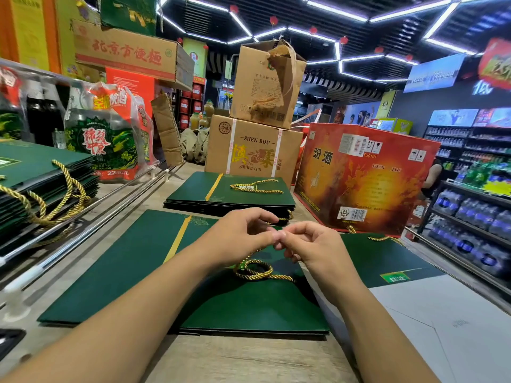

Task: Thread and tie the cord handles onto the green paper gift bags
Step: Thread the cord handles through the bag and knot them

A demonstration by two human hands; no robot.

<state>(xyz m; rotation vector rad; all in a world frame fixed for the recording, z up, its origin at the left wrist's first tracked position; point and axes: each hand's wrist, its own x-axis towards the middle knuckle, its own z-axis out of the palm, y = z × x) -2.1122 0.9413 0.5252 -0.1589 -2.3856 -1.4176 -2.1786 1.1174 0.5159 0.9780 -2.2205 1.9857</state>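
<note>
Where their fingertips meet above the work, the left hand (pixel 240 234) and right hand (pixel 315 244) together pinch the end of a gold cord (pixel 255 270), which loops just below on the flat green bag (pixel 132 272) on the counter (pixel 249 360); a stack of corded bags (pixel 193 192) lies beyond, with a red carton (pixel 365 178) to its right

Your forearms reach in from the near edge of the bench (pixel 249 360) and converge. Your left hand (pixel 240 233) and right hand (pixel 315 244) are curled, fingertips (pixel 278 235) meeting in a pinch; whatever they pinch is hidden.
</note>
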